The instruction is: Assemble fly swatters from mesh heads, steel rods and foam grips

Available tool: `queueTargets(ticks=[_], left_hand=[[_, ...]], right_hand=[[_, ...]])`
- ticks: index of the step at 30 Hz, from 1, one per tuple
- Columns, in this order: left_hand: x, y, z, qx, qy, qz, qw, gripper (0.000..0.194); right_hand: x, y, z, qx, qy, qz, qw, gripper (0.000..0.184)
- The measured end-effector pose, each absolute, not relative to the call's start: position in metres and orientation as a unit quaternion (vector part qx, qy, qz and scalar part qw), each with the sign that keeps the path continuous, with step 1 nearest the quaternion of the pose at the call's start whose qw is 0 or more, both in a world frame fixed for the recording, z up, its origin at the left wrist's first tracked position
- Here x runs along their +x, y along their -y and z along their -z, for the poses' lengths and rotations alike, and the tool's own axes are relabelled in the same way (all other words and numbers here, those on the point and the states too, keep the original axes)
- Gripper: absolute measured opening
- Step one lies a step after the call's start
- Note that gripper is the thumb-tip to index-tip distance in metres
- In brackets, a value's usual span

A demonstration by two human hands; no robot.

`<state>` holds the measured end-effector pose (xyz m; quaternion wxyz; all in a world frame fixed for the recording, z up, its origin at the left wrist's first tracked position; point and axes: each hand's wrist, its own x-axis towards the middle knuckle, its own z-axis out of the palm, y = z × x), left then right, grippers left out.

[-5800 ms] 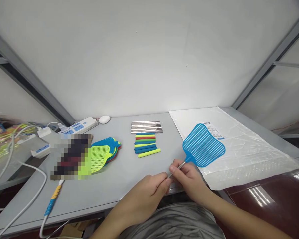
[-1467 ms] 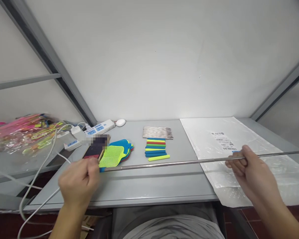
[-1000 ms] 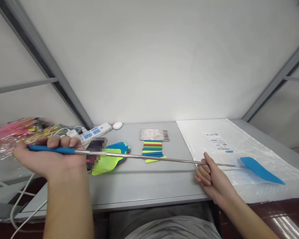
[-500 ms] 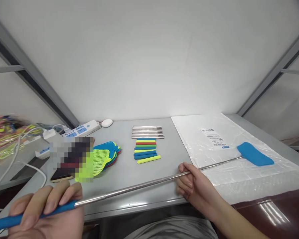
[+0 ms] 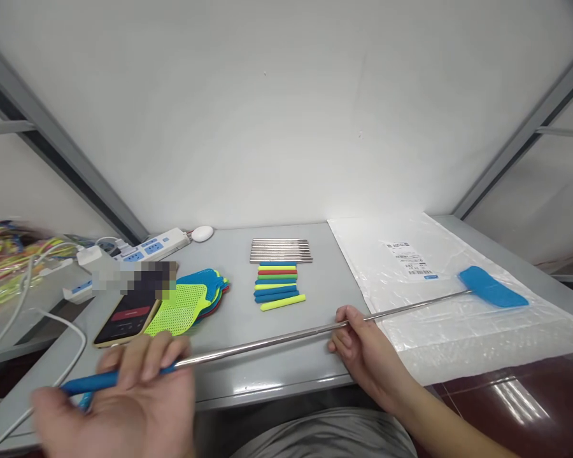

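I hold a fly swatter stretched out across the grey table (image 5: 248, 324). My left hand (image 5: 124, 401) is closed round its blue handle (image 5: 93, 381) at the near left. My right hand (image 5: 363, 350) pinches the extended metal rod (image 5: 267, 343) near the middle. The blue swatter head (image 5: 491, 286) rests on the clear plastic bag (image 5: 439, 299) at the right. Behind the rod lie coloured handle sleeves (image 5: 277, 285), a row of metal rods (image 5: 281, 250) and a stack of swatter heads (image 5: 191, 299).
A phone (image 5: 127, 315) lies at the left beside the swatter heads. Power strips (image 5: 148, 243) with white cables and a small white round device (image 5: 202, 233) sit at the back left. Colourful packaged goods (image 5: 4, 254) lie on a side surface at far left.
The swatter went from collapsed to fully extended between my hands. In the last half second my left hand moved right and up with the handle; the head stayed on the bag.
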<state>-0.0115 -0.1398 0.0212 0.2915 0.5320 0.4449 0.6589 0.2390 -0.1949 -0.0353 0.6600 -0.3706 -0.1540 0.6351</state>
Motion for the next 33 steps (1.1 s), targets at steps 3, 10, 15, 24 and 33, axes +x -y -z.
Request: queueTargets(ticks=[3, 10, 15, 24, 33], left_hand=[[0.022, 0.140, -0.014, 0.279, -0.346, -0.733, 0.515, 0.032], [0.078, 0.162, 0.019, 0.217, -0.301, -0.648, 0.665, 0.037], [0.075, 0.164, 0.021, 0.222, -0.303, -0.686, 0.624, 0.038], [0.058, 0.149, 0.019, 0.217, -0.274, -0.741, 0.574, 0.039], [0.026, 0.131, 0.019, 0.241, -0.325, -0.773, 0.488, 0.043]], right_hand=[[0.238, 0.196, 0.035, -0.367, 0.184, -0.629, 0.660, 0.024], [0.238, 0.198, 0.035, -0.381, 0.196, -0.609, 0.668, 0.026], [0.238, 0.199, 0.035, -0.417, 0.199, -0.586, 0.666, 0.030], [0.240, 0.198, 0.036, -0.425, 0.237, -0.593, 0.642, 0.025], [0.241, 0.198, 0.041, -0.415, 0.170, -0.567, 0.691, 0.023]])
